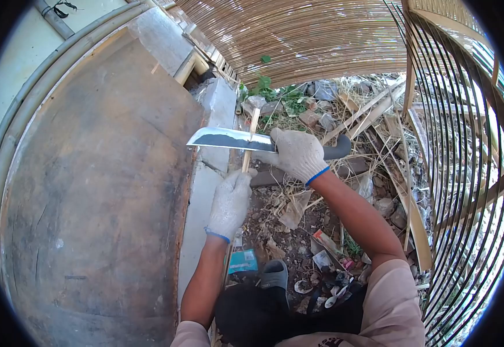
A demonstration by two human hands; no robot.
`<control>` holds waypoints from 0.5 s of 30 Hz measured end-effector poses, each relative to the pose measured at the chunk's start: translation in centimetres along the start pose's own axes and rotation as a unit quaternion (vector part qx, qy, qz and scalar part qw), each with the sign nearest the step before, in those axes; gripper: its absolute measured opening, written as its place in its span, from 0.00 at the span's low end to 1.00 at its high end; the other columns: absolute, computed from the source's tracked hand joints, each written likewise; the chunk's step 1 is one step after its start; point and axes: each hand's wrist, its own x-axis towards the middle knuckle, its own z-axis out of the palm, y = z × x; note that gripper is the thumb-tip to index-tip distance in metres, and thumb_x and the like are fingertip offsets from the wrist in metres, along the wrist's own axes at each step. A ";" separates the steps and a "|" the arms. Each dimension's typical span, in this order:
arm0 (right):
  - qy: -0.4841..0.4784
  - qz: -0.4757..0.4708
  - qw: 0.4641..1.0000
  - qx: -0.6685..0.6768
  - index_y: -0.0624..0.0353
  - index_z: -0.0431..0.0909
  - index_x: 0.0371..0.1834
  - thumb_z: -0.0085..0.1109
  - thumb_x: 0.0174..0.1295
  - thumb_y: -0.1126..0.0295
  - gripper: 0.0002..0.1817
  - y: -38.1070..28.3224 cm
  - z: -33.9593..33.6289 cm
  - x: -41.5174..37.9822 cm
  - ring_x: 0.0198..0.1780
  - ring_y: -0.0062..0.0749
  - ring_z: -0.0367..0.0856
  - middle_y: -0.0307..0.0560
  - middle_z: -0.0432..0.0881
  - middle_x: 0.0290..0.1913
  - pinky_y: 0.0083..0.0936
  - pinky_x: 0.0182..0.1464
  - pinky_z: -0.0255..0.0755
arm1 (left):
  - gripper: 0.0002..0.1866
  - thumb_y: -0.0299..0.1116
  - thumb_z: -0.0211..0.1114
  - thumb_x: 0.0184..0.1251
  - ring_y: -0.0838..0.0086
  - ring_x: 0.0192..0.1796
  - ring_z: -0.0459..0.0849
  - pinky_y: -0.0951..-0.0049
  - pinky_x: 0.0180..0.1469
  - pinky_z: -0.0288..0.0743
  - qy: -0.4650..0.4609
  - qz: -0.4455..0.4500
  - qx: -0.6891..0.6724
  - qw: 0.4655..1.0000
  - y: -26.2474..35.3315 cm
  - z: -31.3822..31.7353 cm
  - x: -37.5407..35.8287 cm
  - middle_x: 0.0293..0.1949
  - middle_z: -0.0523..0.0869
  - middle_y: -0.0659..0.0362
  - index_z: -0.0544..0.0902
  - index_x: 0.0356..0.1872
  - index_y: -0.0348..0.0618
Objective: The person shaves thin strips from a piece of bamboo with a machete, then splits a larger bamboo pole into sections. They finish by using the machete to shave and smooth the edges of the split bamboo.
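Note:
My right hand (pixel 300 151), in a white knit glove with a blue cuff, is closed on a machete where the blade meets the dark curved handle (pixel 337 148). The machete's blade (pixel 223 139) points left, bright along its upper edge and dark below. It crosses a narrow bamboo strip (pixel 254 121) that stands upright in this view. Just below the crossing, my left hand (pixel 230 199), gloved the same way, is wrapped round the strip. The strip's lower part runs down past my left wrist and forearm.
A large worn wooden board (pixel 102 185) fills the left side, beside a pale concrete ledge (pixel 197 231). Rubble, dry straw and litter (pixel 321 254) cover the ground. Dark slats (pixel 466 173) stand at the right, and a bamboo screen (pixel 315 34) lies across the back.

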 end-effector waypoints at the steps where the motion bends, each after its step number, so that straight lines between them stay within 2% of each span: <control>1: -0.007 0.010 1.000 -0.006 0.57 0.81 0.39 0.59 0.63 0.27 0.37 0.3 0.0 0.0 0.32 0.48 0.89 0.53 0.87 0.29 0.43 0.33 0.80 | 0.17 0.39 0.55 0.84 0.84 0.26 0.71 0.76 0.29 0.66 -0.003 0.000 0.001 1.000 -0.2 0.1 0.1 0.26 0.74 0.68 0.87 0.51 0.37; 3: -0.003 0.016 1.000 -0.006 0.58 0.81 0.38 0.58 0.64 0.27 0.38 0.6 0.1 -0.5 0.32 0.49 0.90 0.53 0.86 0.28 0.44 0.33 0.80 | 0.18 0.39 0.55 0.84 0.85 0.26 0.70 0.76 0.28 0.66 0.002 0.006 0.021 1.000 -0.6 0.3 0.2 0.26 0.74 0.69 0.86 0.57 0.37; 7: -0.035 0.031 0.999 0.004 0.59 0.82 0.40 0.56 0.64 0.26 0.39 -0.2 0.3 -1.5 0.36 0.51 0.91 0.54 0.88 0.30 0.48 0.36 0.81 | 0.18 0.39 0.54 0.84 0.86 0.26 0.69 0.77 0.27 0.64 -0.012 -0.002 -0.007 1.000 -1.3 0.2 0.0 0.26 0.73 0.70 0.86 0.56 0.37; 9: -0.082 -0.030 0.996 -0.015 0.59 0.82 0.40 0.56 0.64 0.26 0.40 -0.6 0.5 -2.4 0.36 0.52 0.91 0.55 0.88 0.30 0.48 0.37 0.82 | 0.18 0.39 0.55 0.84 0.87 0.25 0.67 0.77 0.26 0.61 0.003 -0.022 -0.005 1.000 -1.9 0.1 0.2 0.25 0.72 0.71 0.86 0.56 0.36; 11: -0.081 -0.044 0.996 -0.016 0.60 0.81 0.40 0.56 0.64 0.26 0.40 0.4 0.8 -1.6 0.36 0.55 0.91 0.57 0.87 0.30 0.49 0.39 0.83 | 0.18 0.39 0.55 0.84 0.87 0.25 0.67 0.78 0.26 0.61 -0.014 -0.031 -0.009 0.999 -1.9 -0.1 -0.1 0.25 0.72 0.71 0.86 0.56 0.36; 13: -0.005 0.065 0.998 0.013 0.61 0.81 0.40 0.56 0.65 0.27 0.40 1.7 0.6 0.1 0.37 0.57 0.90 0.59 0.87 0.30 0.51 0.40 0.82 | 0.18 0.40 0.55 0.84 0.87 0.24 0.67 0.78 0.25 0.60 -0.029 -0.044 -0.022 0.998 -1.7 -0.1 -0.9 0.25 0.71 0.71 0.86 0.56 0.36; 14: -0.027 0.081 0.996 -0.003 0.60 0.83 0.40 0.55 0.67 0.30 0.37 1.5 0.4 0.2 0.37 0.55 0.91 0.60 0.89 0.34 0.49 0.40 0.84 | 0.18 0.40 0.55 0.84 0.87 0.24 0.67 0.78 0.25 0.60 -0.028 -0.044 -0.024 0.998 -1.4 0.1 -0.8 0.25 0.71 0.71 0.85 0.56 0.37; 15: -0.027 0.077 0.997 -0.007 0.60 0.83 0.40 0.55 0.67 0.30 0.37 1.3 0.5 0.1 0.37 0.55 0.91 0.60 0.89 0.34 0.49 0.40 0.84 | 0.18 0.40 0.55 0.84 0.88 0.24 0.67 0.78 0.25 0.60 -0.029 -0.043 -0.026 0.998 -1.2 0.4 -0.7 0.24 0.71 0.72 0.85 0.57 0.37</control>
